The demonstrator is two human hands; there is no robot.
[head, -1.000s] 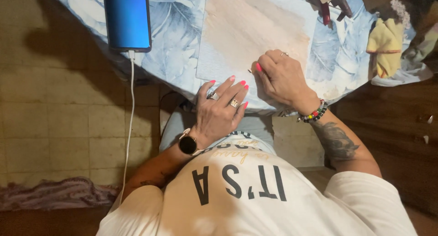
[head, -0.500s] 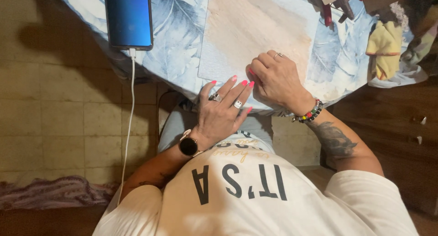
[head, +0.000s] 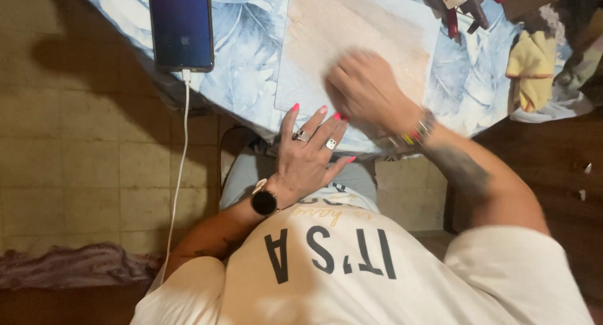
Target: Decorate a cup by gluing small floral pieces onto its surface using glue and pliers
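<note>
- Where the table edge runs, the left hand (head: 309, 154) lies flat, fingers spread and unclenched, tips on the near edge of the pale sheet (head: 352, 42).
- Right hand (head: 364, 89), blurred, rests on the sheet at about 1 o'clock from the left; fingers curled, whether pinching anything I cannot tell.
- Sheet lies on the blue leaf-print cloth (head: 245, 67).
- Phone (head: 181, 25) at 10 o'clock, white cable (head: 181, 168) hanging.
- Yellow rag (head: 532, 67) at 2 o'clock.

Matt beige sheet (head: 358, 42) on soft printed cloth (head: 251, 61); glossy phone (head: 181, 25).
</note>
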